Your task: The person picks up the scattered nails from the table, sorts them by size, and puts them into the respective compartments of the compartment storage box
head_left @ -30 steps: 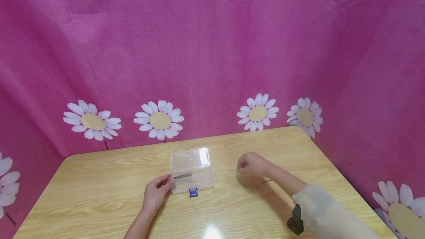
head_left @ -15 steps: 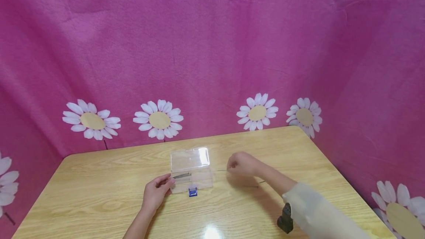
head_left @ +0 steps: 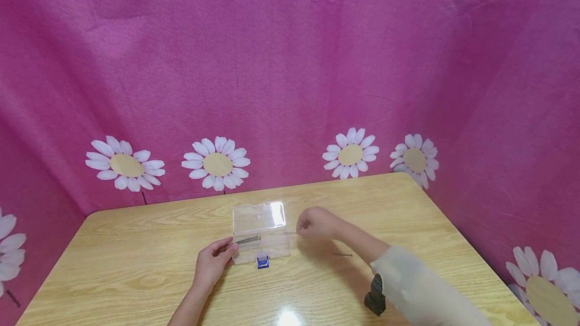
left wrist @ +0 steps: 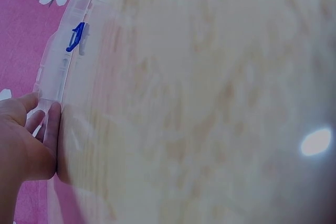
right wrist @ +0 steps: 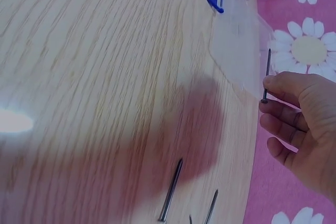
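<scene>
A clear plastic box (head_left: 275, 246) lies on the table with its lid (head_left: 256, 218) raised at the back and a blue latch (head_left: 263, 262) at its front. Several nails (head_left: 247, 240) are in its left compartment. My left hand (head_left: 213, 265) grips the box's left end between thumb and fingers. Just right of the box, above the table, my right hand (head_left: 317, 224) pinches a single nail (right wrist: 268, 72) near its head between thumb and forefinger, its point toward the box.
More loose nails (right wrist: 171, 190) lie on the wooden table (head_left: 149, 265) to the right, beneath my right forearm. A pink curtain (head_left: 281, 64) with daisies hangs behind and beside the table.
My right hand has moved left toward the box, carrying the nail. The loose nail on the table shows more fully. My left hand and the box stay in place.
</scene>
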`<state>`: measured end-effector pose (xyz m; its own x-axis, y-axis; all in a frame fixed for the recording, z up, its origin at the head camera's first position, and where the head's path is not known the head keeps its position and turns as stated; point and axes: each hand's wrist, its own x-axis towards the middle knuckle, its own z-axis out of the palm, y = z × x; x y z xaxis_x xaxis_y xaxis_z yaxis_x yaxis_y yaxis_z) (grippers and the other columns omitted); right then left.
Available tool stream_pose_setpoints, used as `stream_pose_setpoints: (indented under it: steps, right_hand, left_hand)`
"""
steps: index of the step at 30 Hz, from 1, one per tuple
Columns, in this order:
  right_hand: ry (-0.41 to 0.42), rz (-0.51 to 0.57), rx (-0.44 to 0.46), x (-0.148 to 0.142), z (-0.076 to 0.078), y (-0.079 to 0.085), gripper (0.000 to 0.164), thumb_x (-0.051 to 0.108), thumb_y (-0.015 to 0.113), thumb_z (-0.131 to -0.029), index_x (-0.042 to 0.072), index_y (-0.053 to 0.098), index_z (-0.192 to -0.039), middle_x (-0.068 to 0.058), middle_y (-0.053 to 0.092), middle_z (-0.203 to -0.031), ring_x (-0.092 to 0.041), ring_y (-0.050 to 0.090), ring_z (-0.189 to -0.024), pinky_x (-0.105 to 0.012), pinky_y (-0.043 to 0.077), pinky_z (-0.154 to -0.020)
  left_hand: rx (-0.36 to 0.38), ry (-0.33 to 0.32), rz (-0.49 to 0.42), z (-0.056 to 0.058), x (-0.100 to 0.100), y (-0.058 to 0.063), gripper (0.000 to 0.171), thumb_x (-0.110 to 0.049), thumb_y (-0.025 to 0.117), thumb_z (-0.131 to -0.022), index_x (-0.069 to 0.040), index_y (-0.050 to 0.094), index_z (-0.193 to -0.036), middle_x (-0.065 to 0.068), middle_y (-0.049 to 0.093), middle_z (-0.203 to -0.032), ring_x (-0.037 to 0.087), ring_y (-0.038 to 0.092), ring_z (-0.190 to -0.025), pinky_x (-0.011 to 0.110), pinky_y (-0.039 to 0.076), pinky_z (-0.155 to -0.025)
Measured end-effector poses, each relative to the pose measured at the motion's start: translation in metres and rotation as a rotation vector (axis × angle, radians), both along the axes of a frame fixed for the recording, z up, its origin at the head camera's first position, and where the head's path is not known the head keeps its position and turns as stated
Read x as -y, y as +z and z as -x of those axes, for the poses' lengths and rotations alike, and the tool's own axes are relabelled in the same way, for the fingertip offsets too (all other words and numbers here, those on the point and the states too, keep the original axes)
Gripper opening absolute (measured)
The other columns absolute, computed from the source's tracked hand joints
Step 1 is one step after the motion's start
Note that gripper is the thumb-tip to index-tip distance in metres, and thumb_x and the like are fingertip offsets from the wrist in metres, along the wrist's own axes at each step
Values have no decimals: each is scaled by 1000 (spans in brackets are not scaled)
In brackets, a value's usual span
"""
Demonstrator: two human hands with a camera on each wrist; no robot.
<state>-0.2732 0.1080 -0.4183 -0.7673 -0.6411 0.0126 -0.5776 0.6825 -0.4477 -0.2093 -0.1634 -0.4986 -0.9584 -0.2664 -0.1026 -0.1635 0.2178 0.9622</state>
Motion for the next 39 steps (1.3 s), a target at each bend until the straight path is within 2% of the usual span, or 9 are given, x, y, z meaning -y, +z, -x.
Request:
stream_pose_setpoints:
  steps: [8,12,15,19,21,27,34,39]
  right_hand:
    - [41,-44,-32,19,2,3,11,13,60,-77,11,69,-82,3,65,-77,-8,57,-74,-21,47,-71]
    - [52,-40,-14,27,3,2,10,10,60,-76,11,70,-80,4,64,-74,-7,54,-70,-19,46,-68]
    - [81,-56,2,34,3,2,11,9,59,-76,9,69,-72,4,60,-66,-6,49,-64,-19,44,-64]
    - [126,-62,-15,43,2,4,12,9,58,-77,9,68,-70,3,61,-65,-6,49,-63,-18,45,-65]
    - [130,-55,-29,47,1,5,10,10,59,-77,10,69,-75,3,64,-71,-5,52,-66,-17,45,-67]
    - [111,-73,-40,60,0,2,12,13,59,-78,10,69,-84,2,66,-80,-6,56,-71,-16,46,-69]
    - [64,-33,-56,76,-1,-8,10,15,60,-78,12,69,-81,5,66,-77,-4,55,-69,-14,45,-66]
    - [-8,-10,-11,85,-4,-12,11,16,60,-78,13,69,-85,6,65,-78,-3,54,-69,-15,46,-66]
  left_hand:
    - [-9,0,2,0,1,-2,36,-19,66,-79,-3,60,-111,10,63,-95,8,57,-70,19,52,-60]
    - [-61,-16,-11,-2,2,-2,41,-25,68,-77,0,60,-109,10,64,-90,7,57,-68,20,52,-58]
    - [-83,-23,-17,-3,2,-1,44,-27,68,-76,1,60,-108,10,64,-88,7,57,-68,21,52,-57]
    - [-38,-14,-18,-3,0,1,40,-23,67,-77,-1,60,-110,10,63,-92,7,57,-70,19,52,-61]
    - [-20,-16,-15,-3,0,3,39,-21,66,-78,-1,59,-111,11,63,-94,7,58,-71,19,52,-61]
    - [-7,-16,-7,-2,0,3,38,-20,65,-79,-1,58,-112,11,63,-97,7,58,-74,19,52,-62]
    - [-73,-25,-4,-6,1,4,41,-26,67,-78,1,60,-109,10,63,-91,6,58,-70,20,53,-60]
    - [-42,-28,-17,-5,0,4,39,-22,66,-78,0,60,-110,12,63,-95,7,58,-72,20,53,-61]
